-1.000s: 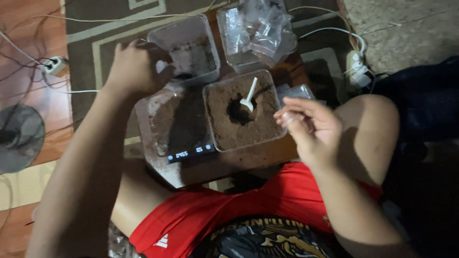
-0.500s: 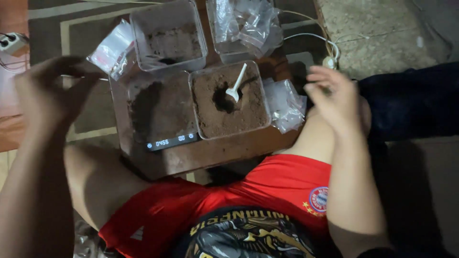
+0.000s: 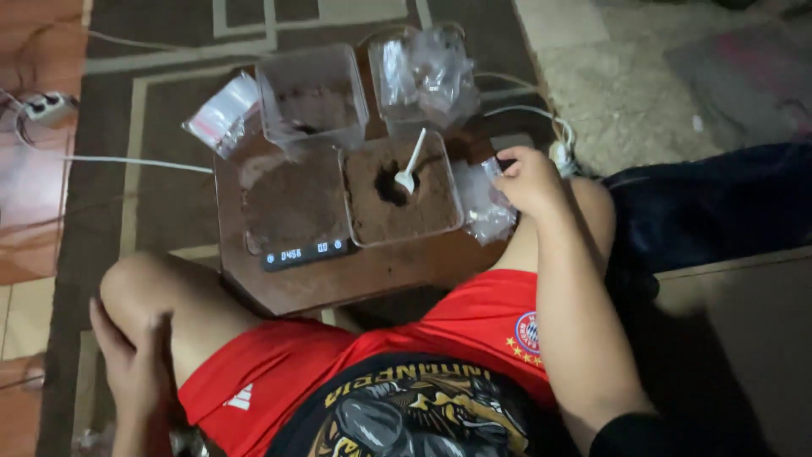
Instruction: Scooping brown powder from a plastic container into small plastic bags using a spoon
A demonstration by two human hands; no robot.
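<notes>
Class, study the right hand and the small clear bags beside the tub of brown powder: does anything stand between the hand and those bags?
Nothing visible does. The right hand already rests on the clear bags, beside the powder tub. The left hand is at the knee.

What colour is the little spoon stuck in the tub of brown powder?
White. The spoon shows best in the head view, standing in the tub.

Small clear plastic bags (image 3: 484,203) lie crumpled in a loose heap right of frame centre, at the worktop's right edge, under the right hand's (image 3: 530,179) fingertips.
</notes>
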